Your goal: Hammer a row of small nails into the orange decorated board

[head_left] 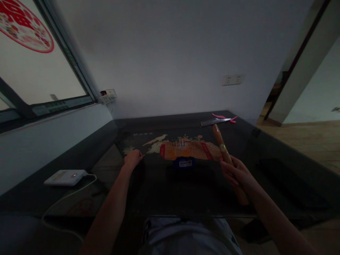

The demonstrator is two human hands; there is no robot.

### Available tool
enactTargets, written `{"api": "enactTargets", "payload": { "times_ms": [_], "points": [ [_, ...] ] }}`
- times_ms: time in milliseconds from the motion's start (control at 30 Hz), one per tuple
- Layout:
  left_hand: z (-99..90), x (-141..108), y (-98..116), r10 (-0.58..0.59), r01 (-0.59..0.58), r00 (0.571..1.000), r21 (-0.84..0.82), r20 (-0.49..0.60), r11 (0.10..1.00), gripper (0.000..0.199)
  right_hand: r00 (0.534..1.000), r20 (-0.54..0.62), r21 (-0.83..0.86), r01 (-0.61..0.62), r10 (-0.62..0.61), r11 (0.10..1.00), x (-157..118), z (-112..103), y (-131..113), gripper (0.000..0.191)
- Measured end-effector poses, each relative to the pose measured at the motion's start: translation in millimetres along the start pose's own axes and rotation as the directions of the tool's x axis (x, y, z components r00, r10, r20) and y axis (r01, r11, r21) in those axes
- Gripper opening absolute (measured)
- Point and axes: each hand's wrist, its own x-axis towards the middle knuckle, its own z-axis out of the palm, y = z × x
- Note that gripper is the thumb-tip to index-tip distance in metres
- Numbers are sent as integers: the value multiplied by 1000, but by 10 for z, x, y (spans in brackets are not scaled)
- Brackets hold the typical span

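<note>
A pale wall (159, 71) with a white double socket (232, 79) backs a dark, glossy surface (159, 191) printed with flowers and a bird, in dim indoor light. On it, at center, a long tan speckled piece with red bands (190, 150) lies with its long axis running left to right across the wearer's front, above a blue container with a pale label (185, 164). The right hand (237, 173) is the nearer, just off the piece's right end; its grip is wrapped around the wooden handle of a steel-headed hammer (220, 138), which slants away from the body, head beyond that end. The left hand (132, 158) is farther off, apart from the piece's left end, its grip pressed together on a small, thin sliver (143, 155) pointing toward the piece; what the sliver is made of cannot be told. The banded piece looks rough and grainy, orange on its near left side, with slim dark pins (179, 143), seemingly nails, upright in a row left of its middle. Beyond its right end, by the hammer head, lies a pink-handled tool (233, 120); well to its left, a white rectangular device (66, 177) trails a pale cable (89, 177).
</note>
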Motion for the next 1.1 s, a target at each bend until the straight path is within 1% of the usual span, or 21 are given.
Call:
{"api": "enactTargets", "payload": {
  "times_ms": [133, 500, 600, 700, 800, 900, 1000, 1100],
  "points": [
    [24, -3, 20, 38, -38, 999, 41, -3, 998, 15, 1000, 3, -3, 13, -13, 1000, 10, -12, 20, 33],
    [28, -22, 13, 71, -71, 995, 3, -70, 997, 16, 1000, 6, 29, 10, -10, 1000, 20, -29, 37, 31],
    [1, -16, 5, 95, -100, 984, -26, -148, 995, 17, 1000, -2, 24, 16, -16, 1000, 29, -36, 52, 32],
    [-48, -17, 25, 154, -192, 951, -122, -267, 974, 19, 1000, -5, 33, 20, -20, 999, 27, -31, 52, 32],
    [-116, -40, 110, 190, -320, 897, -293, -398, 901, 21, 1000, -2, 36, 31, -31, 999, 17, -16, 35, 32],
    [-226, -117, 288, 172, -449, 831, -455, -529, 769, 21, 1000, -10, 15, 26, -26, 1000, 12, -7, 21, 32],
    [-398, -247, 569, 127, -554, 773, -563, -622, 614, 21, 1000, -11, -3, 11, -11, 1000, 17, -16, 25, 33],
    [-575, -383, 939, 156, -655, 717, -580, -680, 484, 18, 1000, -2, -22, 22, -22, 1000, 23, -32, 41, 31]
  ]
}}
